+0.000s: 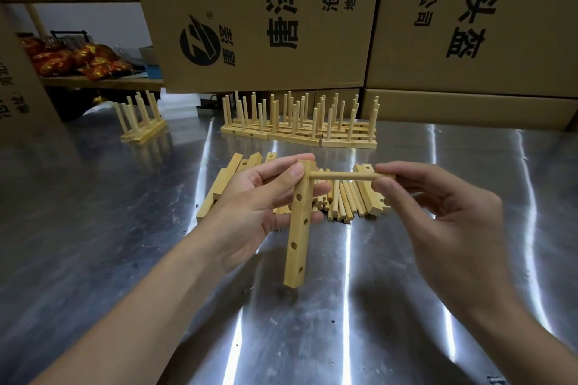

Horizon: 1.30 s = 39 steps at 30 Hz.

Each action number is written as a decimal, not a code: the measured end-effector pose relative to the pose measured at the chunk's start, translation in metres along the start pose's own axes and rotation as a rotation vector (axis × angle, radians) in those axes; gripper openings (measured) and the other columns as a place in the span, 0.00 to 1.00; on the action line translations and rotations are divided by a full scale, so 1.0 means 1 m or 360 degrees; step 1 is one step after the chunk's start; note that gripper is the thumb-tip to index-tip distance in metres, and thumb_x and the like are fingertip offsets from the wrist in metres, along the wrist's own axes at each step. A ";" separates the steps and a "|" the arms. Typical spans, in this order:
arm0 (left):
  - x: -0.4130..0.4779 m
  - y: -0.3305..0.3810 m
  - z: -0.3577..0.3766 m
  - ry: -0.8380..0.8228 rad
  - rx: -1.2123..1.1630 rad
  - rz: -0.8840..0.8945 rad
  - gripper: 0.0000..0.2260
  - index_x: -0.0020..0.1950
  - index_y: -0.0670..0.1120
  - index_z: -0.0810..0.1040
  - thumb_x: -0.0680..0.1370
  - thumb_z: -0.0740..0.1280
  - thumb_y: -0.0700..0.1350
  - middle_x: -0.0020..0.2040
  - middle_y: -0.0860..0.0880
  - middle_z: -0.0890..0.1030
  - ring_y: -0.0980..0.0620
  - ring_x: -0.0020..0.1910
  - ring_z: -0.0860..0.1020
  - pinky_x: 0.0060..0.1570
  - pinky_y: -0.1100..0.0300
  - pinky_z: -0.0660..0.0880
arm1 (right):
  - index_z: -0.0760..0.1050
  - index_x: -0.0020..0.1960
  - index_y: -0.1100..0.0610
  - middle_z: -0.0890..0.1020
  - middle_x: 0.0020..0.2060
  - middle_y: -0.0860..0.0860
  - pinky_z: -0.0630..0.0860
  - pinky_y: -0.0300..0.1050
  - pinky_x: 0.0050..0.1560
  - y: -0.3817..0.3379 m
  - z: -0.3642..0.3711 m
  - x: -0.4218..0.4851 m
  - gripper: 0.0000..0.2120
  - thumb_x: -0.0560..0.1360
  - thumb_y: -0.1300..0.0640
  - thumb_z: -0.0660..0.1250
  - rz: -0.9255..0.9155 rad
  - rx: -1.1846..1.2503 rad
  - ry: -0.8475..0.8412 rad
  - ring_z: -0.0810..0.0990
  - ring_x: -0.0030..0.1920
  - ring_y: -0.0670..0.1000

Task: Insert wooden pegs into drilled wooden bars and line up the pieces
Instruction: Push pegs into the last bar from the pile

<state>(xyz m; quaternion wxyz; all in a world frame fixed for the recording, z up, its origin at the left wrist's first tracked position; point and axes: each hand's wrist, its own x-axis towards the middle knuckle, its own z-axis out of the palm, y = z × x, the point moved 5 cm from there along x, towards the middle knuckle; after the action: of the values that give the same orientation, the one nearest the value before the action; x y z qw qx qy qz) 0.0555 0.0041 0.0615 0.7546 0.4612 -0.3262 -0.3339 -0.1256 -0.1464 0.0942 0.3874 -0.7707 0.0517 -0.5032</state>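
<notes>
The drilled wooden bar (297, 228) is held nearly upright over the table, its top end between the thumb and fingers of the left hand (259, 197), which grips it from the left side. On the face of the bar 4 empty holes are visible below the thumb. At the top hole, 1 wooden peg (344, 176) meets the bar and lies about horizontal, pointing to the right; how deep it sits in the hole, I cannot tell. The right hand (438, 206) pinches the far end of this peg between thumb and curled fingers. Just behind the hands, a heap of loose pegs (342, 205) lies on the metal table (312, 337), with some loose bars (223, 186) at its left and right. Further back, a row of finished pieces (300, 131) stands with pegs pointing up, and a smaller group (142, 126) stands well apart at the left. Big cardboard boxes (259, 19) with printed characters rise behind
</notes>
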 end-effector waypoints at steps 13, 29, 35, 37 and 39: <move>-0.006 0.008 0.005 0.0111 0.0102 0.0153 0.13 0.62 0.45 0.87 0.78 0.74 0.44 0.59 0.37 0.86 0.40 0.61 0.85 0.45 0.47 0.86 | 0.83 0.47 0.46 0.85 0.36 0.42 0.75 0.36 0.37 -0.003 0.004 0.000 0.05 0.80 0.49 0.70 0.0022 -0.0262 -0.0106 0.83 0.38 0.46; -0.009 -0.001 0.015 0.0172 0.0346 0.0260 0.14 0.64 0.48 0.86 0.78 0.76 0.46 0.55 0.44 0.88 0.43 0.55 0.88 0.44 0.53 0.86 | 0.76 0.54 0.46 0.77 0.35 0.41 0.67 0.38 0.35 0.006 0.029 -0.013 0.11 0.85 0.42 0.58 0.0055 -0.0504 -0.0607 0.76 0.36 0.47; -0.009 -0.014 0.021 0.0228 0.0241 0.0165 0.11 0.59 0.47 0.88 0.78 0.76 0.47 0.54 0.42 0.88 0.42 0.55 0.88 0.45 0.54 0.86 | 0.75 0.51 0.45 0.76 0.37 0.37 0.65 0.38 0.34 0.008 0.029 -0.016 0.09 0.85 0.43 0.59 -0.0005 -0.0654 -0.0570 0.76 0.39 0.45; -0.009 -0.016 0.022 0.0223 0.0255 0.0155 0.11 0.60 0.46 0.88 0.78 0.76 0.47 0.54 0.42 0.89 0.44 0.55 0.88 0.45 0.55 0.86 | 0.76 0.50 0.45 0.75 0.34 0.34 0.63 0.36 0.32 0.008 0.028 -0.015 0.10 0.85 0.41 0.61 -0.0001 -0.0657 -0.0532 0.75 0.35 0.44; -0.010 -0.017 0.024 0.0214 0.0287 0.0163 0.11 0.60 0.48 0.88 0.78 0.76 0.47 0.54 0.43 0.89 0.46 0.55 0.88 0.45 0.55 0.85 | 0.80 0.49 0.45 0.74 0.30 0.35 0.62 0.33 0.31 0.005 0.027 -0.014 0.10 0.84 0.43 0.63 0.0012 -0.0559 -0.0446 0.73 0.30 0.44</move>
<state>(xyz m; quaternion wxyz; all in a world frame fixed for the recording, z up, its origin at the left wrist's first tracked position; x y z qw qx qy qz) 0.0269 -0.0052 0.0527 0.7464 0.5311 -0.3268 -0.2325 -0.1093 -0.1289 0.0750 0.2525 -0.8886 0.0870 -0.3729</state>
